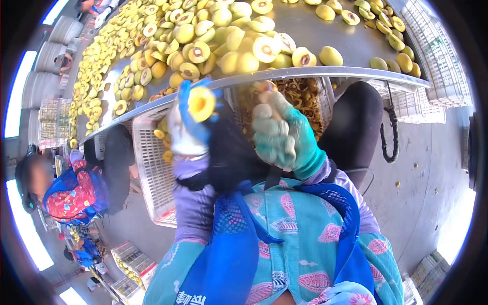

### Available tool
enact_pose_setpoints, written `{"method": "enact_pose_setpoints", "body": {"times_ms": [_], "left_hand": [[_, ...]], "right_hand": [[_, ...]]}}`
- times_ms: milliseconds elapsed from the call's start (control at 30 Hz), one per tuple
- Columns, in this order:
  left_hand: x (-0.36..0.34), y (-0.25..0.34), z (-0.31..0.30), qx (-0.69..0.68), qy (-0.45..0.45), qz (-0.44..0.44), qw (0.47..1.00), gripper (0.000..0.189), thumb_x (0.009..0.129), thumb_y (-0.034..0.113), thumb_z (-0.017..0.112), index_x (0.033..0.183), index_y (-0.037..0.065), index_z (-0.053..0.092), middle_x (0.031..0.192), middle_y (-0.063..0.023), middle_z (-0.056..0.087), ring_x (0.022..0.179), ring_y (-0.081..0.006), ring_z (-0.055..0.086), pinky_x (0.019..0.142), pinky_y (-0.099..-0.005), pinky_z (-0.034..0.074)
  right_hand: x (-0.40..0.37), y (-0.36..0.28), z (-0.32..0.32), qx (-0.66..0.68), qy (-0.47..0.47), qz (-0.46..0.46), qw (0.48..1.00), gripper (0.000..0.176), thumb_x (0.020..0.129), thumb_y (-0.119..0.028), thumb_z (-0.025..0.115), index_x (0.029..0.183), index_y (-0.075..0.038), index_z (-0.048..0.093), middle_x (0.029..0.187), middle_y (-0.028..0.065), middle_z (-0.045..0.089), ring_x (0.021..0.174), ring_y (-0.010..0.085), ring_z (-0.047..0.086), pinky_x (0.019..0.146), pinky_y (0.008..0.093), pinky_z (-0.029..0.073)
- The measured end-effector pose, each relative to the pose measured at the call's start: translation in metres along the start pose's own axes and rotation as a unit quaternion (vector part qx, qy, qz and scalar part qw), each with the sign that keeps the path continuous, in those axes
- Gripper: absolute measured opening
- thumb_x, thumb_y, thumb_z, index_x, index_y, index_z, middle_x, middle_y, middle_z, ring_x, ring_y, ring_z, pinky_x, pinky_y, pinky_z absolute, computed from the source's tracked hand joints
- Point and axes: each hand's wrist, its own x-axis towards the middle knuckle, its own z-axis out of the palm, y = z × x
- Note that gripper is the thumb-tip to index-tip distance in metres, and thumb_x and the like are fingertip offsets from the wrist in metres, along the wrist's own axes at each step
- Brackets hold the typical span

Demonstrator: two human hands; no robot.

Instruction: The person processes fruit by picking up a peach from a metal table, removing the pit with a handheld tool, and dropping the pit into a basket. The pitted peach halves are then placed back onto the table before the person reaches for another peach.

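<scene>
My left hand, in a white and blue glove, grips a yellow peach half with a round hollow facing up. It is just below the metal table edge, above a white basket. My right hand, in a teal glove, is curled closed over a container of brown pits and scraps. Motion blurs its fingertips, and what they hold cannot be made out. Beyond both hands, many halved peaches, several with pits still in them, lie heaped on the metal table.
A white plastic basket with some peach pieces stands left of my legs. Stacked white crates are at the right end of the table. A black hook hangs there. Another person sits at the left.
</scene>
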Motion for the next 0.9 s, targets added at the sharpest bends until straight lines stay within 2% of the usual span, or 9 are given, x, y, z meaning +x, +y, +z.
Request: {"method": "enact_pose_setpoints", "body": {"times_ms": [33,100,167,233,333,500,600,767,900], "left_hand": [[0.014,-0.034,-0.033,-0.268,0.058,-0.172,0.946,0.035,0.087,0.023,0.069,0.113,-0.001,0.062,0.090,-0.0101,0.067,0.075,-0.0170,0.065,0.074,-0.0285,0.055],[0.041,-0.012,-0.058,0.246,0.082,-0.190,0.947,0.036,0.085,0.024,0.070,0.107,-0.003,0.064,0.094,-0.0119,0.068,0.077,-0.0206,0.066,0.075,-0.0309,0.055],[0.073,0.004,-0.050,0.387,0.040,-0.044,0.920,0.038,0.077,0.027,0.074,0.106,0.003,0.066,0.089,-0.0185,0.069,0.080,-0.0328,0.068,0.080,-0.0382,0.053],[0.108,-0.023,-0.034,0.602,-0.047,0.109,0.790,0.044,0.072,0.033,0.077,0.105,0.006,0.065,0.090,-0.0195,0.068,0.083,-0.0324,0.068,0.080,-0.0385,0.052],[0.129,-0.042,-0.028,0.588,-0.084,0.085,0.800,0.046,0.068,0.030,0.080,0.105,0.008,0.063,0.091,-0.0188,0.067,0.084,-0.0329,0.067,0.077,-0.0384,0.052],[0.104,-0.006,-0.041,0.118,-0.034,-0.113,0.986,0.035,0.074,0.005,0.076,0.106,0.001,0.062,0.097,-0.0075,0.067,0.083,-0.0162,0.064,0.068,-0.0275,0.054],[0.070,0.010,-0.018,-0.170,-0.087,-0.162,0.968,0.039,0.084,0.007,0.065,0.121,-0.003,0.059,0.108,-0.0118,0.066,0.090,-0.0177,0.065,0.078,-0.0280,0.053],[0.038,0.010,0.032,-0.401,-0.137,-0.209,0.881,0.055,0.102,0.039,0.041,0.117,-0.011,0.058,0.112,-0.0163,0.066,0.096,-0.0227,0.064,0.089,-0.0321,0.051],[0.037,0.001,0.049,-0.296,-0.081,-0.133,0.942,0.053,0.102,0.038,0.043,0.113,-0.011,0.059,0.107,-0.0215,0.066,0.093,-0.0226,0.065,0.085,-0.0316,0.052]], "right_hand": [[-0.003,-0.010,-0.019,0.015,0.079,-0.043,0.996,0.042,0.104,-0.046,0.034,0.090,-0.010,0.053,0.061,-0.0049,0.044,0.039,0.0090,0.036,0.044,0.0250,0.037],[-0.010,-0.019,-0.080,-0.004,0.254,-0.094,0.963,0.040,0.102,-0.046,0.040,0.087,-0.011,0.051,0.062,-0.0027,0.048,0.041,0.0108,0.039,0.043,0.0255,0.038],[-0.004,-0.012,-0.082,-0.016,0.332,-0.087,0.939,0.035,0.099,-0.045,0.047,0.085,-0.013,0.050,0.066,-0.0011,0.050,0.046,0.0119,0.044,0.043,0.0262,0.040],[0.002,-0.005,-0.070,-0.087,0.307,-0.050,0.946,0.029,0.097,-0.042,0.053,0.084,-0.016,0.049,0.073,-0.0005,0.051,0.054,0.0126,0.049,0.045,0.0272,0.042],[0.013,0.001,-0.025,-0.325,0.351,-0.101,0.872,0.034,0.096,-0.048,0.054,0.093,-0.014,0.052,0.069,-0.0007,0.051,0.052,0.0107,0.049,0.045,0.0249,0.042],[0.050,0.016,-0.005,-0.648,0.226,-0.207,0.698,0.038,0.098,-0.046,0.053,0.104,-0.009,0.057,0.075,-0.0023,0.052,0.060,0.0080,0.050,0.049,0.0254,0.042],[0.075,0.013,-0.032,-0.870,0.172,-0.326,0.327,0.024,0.099,-0.028,0.055,0.099,-0.004,0.060,0.075,0.0066,0.057,0.059,0.0190,0.055,0.049,0.0322,0.043],[0.063,0.011,-0.038,-0.853,0.202,-0.340,0.341,0.024,0.091,-0.008,0.062,0.114,-0.002,0.062,0.084,0.0144,0.059,0.066,0.0294,0.059,0.052,0.0391,0.046],[0.063,0.012,-0.032,-0.823,0.163,-0.463,0.287,0.029,0.096,-0.024,0.059,0.077,-0.004,0.056,0.059,0.0196,0.056,0.053,0.0370,0.058,0.045,0.0443,0.043]]}}
